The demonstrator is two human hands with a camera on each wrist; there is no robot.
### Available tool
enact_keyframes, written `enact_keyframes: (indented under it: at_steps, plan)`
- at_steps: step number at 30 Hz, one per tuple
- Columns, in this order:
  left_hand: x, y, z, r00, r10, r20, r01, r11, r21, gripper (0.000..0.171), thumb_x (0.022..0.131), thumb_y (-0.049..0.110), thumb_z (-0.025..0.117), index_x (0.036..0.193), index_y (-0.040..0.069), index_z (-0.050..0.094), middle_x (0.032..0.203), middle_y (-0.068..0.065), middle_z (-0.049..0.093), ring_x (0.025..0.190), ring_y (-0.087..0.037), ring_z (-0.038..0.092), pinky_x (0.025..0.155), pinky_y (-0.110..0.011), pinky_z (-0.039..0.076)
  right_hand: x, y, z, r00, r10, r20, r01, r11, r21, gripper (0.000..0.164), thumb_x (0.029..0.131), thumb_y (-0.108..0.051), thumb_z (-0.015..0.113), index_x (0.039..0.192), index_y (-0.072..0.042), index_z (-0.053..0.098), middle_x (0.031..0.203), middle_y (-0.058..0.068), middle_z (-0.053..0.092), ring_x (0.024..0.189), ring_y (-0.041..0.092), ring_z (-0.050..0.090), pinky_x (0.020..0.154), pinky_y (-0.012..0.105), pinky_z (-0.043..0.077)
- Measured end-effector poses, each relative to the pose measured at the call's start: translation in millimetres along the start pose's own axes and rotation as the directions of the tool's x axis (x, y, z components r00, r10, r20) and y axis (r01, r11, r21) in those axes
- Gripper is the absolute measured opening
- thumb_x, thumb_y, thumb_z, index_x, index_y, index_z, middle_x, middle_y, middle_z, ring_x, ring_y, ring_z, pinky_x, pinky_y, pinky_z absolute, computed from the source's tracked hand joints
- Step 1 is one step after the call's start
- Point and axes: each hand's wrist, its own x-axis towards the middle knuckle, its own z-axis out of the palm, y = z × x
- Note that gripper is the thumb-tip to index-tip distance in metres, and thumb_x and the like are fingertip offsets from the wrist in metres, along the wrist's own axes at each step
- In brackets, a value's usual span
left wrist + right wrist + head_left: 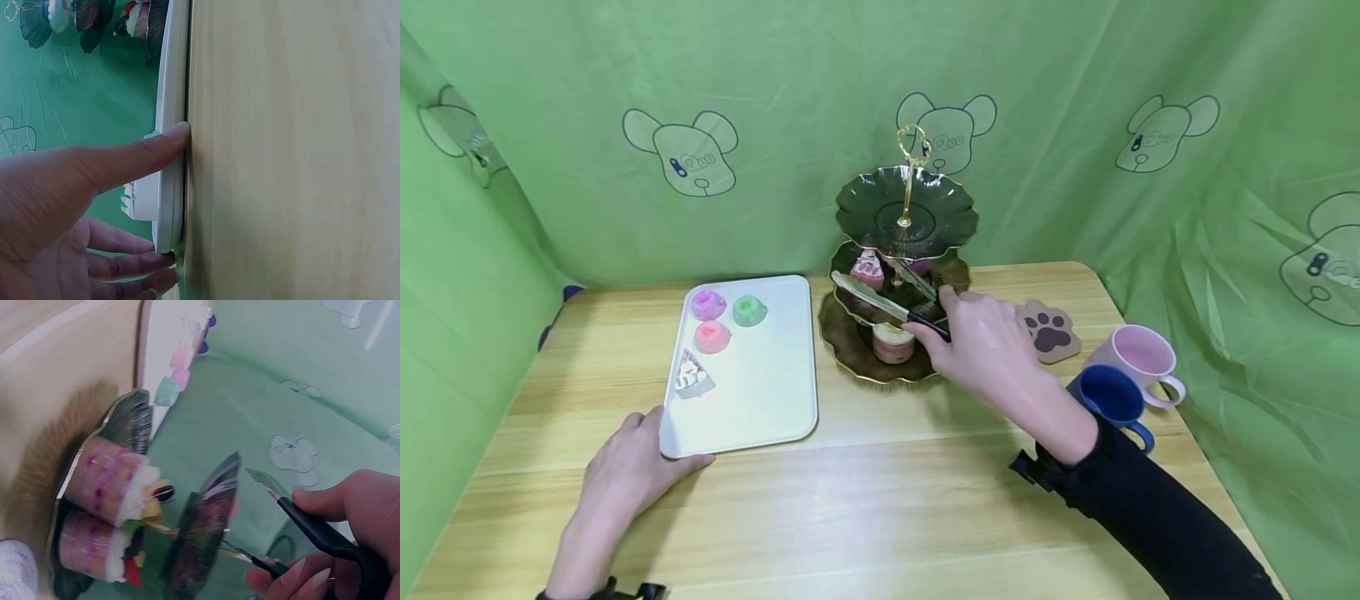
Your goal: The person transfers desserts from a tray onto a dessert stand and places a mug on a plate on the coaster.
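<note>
1 right grip (981, 337) curls round tongs (319, 532); left grip (632, 467), spread, touches tray (763, 383).

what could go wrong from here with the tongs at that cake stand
The black-handled metal tongs in the right hand reach in at the dark, gold-rimmed, scalloped three-tier stand and might knock one of its tiers. A tip lies close to the pink-and-white cupcake, so it could get tipped over. The black sleeve looks near the round blue mug and may bump it.
</note>
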Motion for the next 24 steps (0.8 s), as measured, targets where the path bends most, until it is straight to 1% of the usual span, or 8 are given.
enact_keyframes:
  at_steps: [3,8,11,13,15,17,21,24]
  plan:
    - [0.1,-0.4,0.5,1.000,0.000,-0.001,0.000,1.000,0.000,0.102,0.074,0.061,0.091,0.137,-0.010,0.055,0.107,-0.031,0.061,0.090,-0.043,0.061,0.068,-0.057,0.052,-6,-4,-9,1.000,-0.010,-0.011,0.010,1.000,0.008,0.075,0.100,-0.056,0.066,0.139,0.009,0.063,0.070,0.014,0.062,0.053,0.029,0.056,0.042,0.039,0.041]
    - [1.6,-0.1,0.3,1.000,-0.005,0.003,0.005,1.000,0.000,0.102,0.074,0.060,0.091,0.138,-0.010,0.054,0.108,-0.031,0.060,0.090,-0.042,0.061,0.068,-0.057,0.052,-18,-16,-19,0.997,-0.062,-0.043,0.064,0.998,0.030,0.075,0.099,-0.056,0.069,0.136,0.010,0.065,0.080,0.019,0.069,0.051,0.026,0.055,0.041,0.038,0.041]
    - [2.4,-0.4,-0.4,1.000,-0.005,0.004,0.005,1.000,-0.003,0.104,0.074,0.062,0.090,0.140,-0.010,0.053,0.108,-0.031,0.060,0.089,-0.042,0.061,0.068,-0.057,0.052,-24,-26,-19,0.994,-0.097,-0.054,0.099,0.994,0.036,0.076,0.098,-0.057,0.069,0.135,0.009,0.066,0.093,0.022,0.074,0.056,0.028,0.063,0.043,0.038,0.047]
    - [2.5,-1.1,0.0,1.000,-0.003,0.001,0.003,1.000,-0.003,0.105,0.074,0.061,0.090,0.141,-0.010,0.052,0.108,-0.031,0.060,0.088,-0.041,0.061,0.067,-0.056,0.052,-27,-33,-18,0.993,-0.107,-0.043,0.108,0.993,0.044,0.077,0.098,-0.059,0.068,0.137,0.008,0.065,0.102,0.023,0.075,0.062,0.030,0.068,0.044,0.038,0.050]
    - [2.1,-1.4,-0.3,1.000,-0.004,0.002,0.004,1.000,-0.004,0.106,0.074,0.062,0.090,0.141,-0.011,0.052,0.107,-0.030,0.059,0.087,-0.040,0.060,0.066,-0.055,0.052,-30,-41,-14,0.992,-0.122,-0.029,0.124,0.991,0.050,0.077,0.098,-0.060,0.068,0.137,0.007,0.065,0.108,0.023,0.076,0.069,0.033,0.072,0.047,0.039,0.054]
    - [1.9,-1.7,0.1,1.000,-0.004,0.002,0.004,1.000,-0.005,0.106,0.074,0.062,0.090,0.141,-0.011,0.052,0.107,-0.030,0.059,0.087,-0.040,0.060,0.066,-0.054,0.052,-32,-49,-8,0.990,-0.139,-0.008,0.139,0.988,0.068,0.078,0.098,-0.060,0.068,0.138,0.006,0.064,0.111,0.021,0.076,0.071,0.031,0.073,0.047,0.037,0.055]
    - [1.7,-2.1,0.3,1.000,-0.002,-0.002,0.002,1.000,-0.013,0.104,0.074,0.061,0.091,0.139,-0.011,0.053,0.107,-0.030,0.060,0.087,-0.040,0.060,0.066,-0.054,0.051,-37,-65,10,0.982,-0.187,0.018,0.184,0.977,0.106,0.077,0.098,-0.058,0.069,0.137,0.008,0.064,0.110,0.020,0.075,0.067,0.030,0.072,0.048,0.037,0.057]
    - [2.3,-2.5,0.9,1.000,0.004,-0.005,-0.004,1.000,-0.018,0.102,0.074,0.060,0.091,0.137,-0.011,0.054,0.106,-0.029,0.060,0.088,-0.039,0.060,0.066,-0.054,0.051,-38,-76,25,0.976,-0.213,0.036,0.208,0.973,0.104,0.078,0.098,-0.058,0.070,0.137,0.008,0.064,0.107,0.018,0.074,0.063,0.030,0.070,0.048,0.038,0.056]
